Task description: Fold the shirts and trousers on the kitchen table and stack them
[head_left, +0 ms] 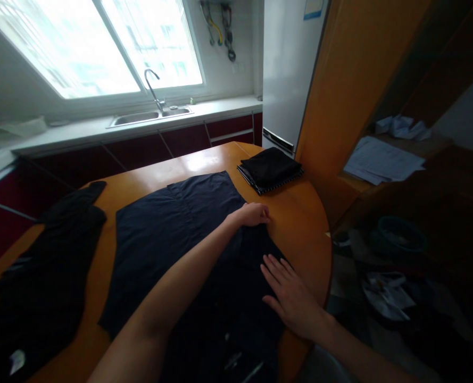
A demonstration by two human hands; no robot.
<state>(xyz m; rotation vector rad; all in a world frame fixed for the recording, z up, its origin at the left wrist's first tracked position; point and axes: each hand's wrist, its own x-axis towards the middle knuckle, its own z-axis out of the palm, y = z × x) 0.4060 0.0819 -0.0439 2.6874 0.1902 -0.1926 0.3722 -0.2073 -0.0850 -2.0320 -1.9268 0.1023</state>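
Garment (180, 229), dark navy, lies spread out over the middle of the wooden surface (296, 229), running from near the far edge down toward the near edge. Mostly flat, a few creases across the far part. Near end too dark to make out, some pale marks there.

Left hand (256, 214) is at the garment's right side, toward its far end, arm reaching across the cloth. Grip narrow, fingers curled in; can't tell if cloth is pinched between them. Right hand (290, 292) is nearer the body, at the garment's right side, close to the surface's right edge. Grip wide: palm down, fingers extended, thumb apart, resting on the cloth.

Folded pile (274, 165), black, light pattern along its lower layer, sits at the far right of the surface by the rounded edge, just beyond the left hand and apart from the garment. Black clothes (48, 266) lie loosely along the left edge, small white patch at the near end.

Past the far edge: kitchen counter (228, 103) with sink (136, 118) and faucet (152, 88) under a window (100, 48). Fridge (288, 69) stands beyond the far right edge. Papers (383, 159) on a shelf to the right.
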